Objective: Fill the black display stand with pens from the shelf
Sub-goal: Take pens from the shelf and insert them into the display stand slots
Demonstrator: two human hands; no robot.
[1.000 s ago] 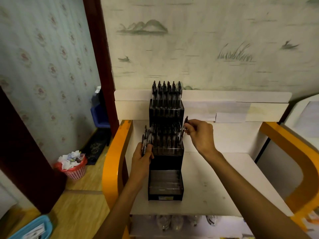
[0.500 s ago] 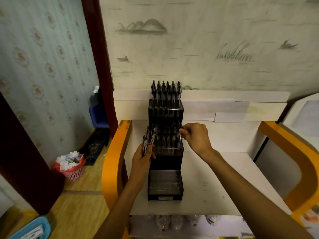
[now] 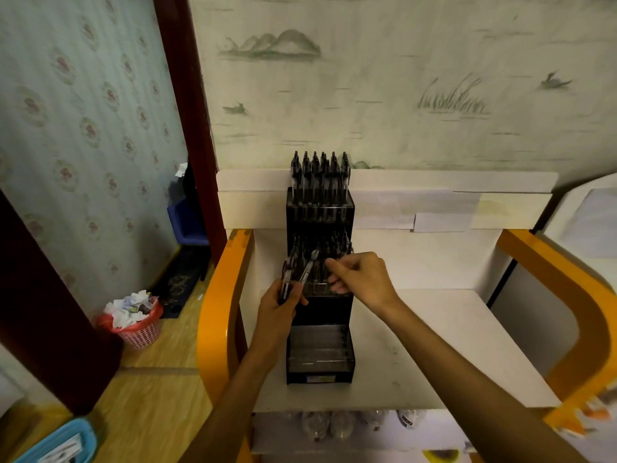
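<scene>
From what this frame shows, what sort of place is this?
Probably a small stationery shop or a home stall: a black display stand of pens on a white shelf, against patterned wallpaper, with a waste basket on the floor.

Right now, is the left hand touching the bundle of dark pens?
Touching. The head view shows the left hand gripping the bundle of dark pens beside the black stand.

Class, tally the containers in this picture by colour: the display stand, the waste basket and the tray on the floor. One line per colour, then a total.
Black: 1, the display stand
Pink: 1, the waste basket
Blue: 1, the tray
Total: 3
</scene>
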